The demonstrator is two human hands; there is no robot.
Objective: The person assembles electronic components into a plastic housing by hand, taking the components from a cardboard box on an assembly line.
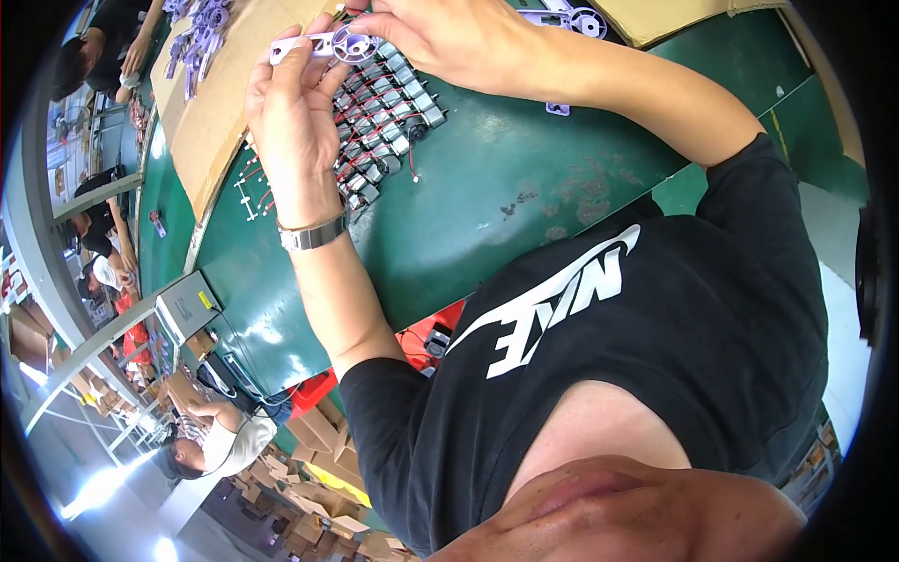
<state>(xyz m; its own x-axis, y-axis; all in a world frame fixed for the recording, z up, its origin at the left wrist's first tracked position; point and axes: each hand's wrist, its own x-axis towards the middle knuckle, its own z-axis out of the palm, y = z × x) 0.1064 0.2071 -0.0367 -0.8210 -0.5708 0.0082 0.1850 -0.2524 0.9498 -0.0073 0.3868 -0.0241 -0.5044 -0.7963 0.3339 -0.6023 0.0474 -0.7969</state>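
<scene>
Near the top of the view, over the green table, I hold a pale lavender plastic housing with a spoked ring at one end. My left hand pinches its narrow arm between thumb and fingers, palm turned up. At the ring end, my right hand has its thumb and fingers closed on the same part; whether they hold something small as well is hidden. Below and beside my hands lie rows of small silver motors with red wires and white connectors.
A pile of lavender plastic parts rests on a cardboard sheet at the far left. Another lavender part lies beyond my right forearm, beside a cardboard box. A grey box stands at the left table edge. Several people work farther left.
</scene>
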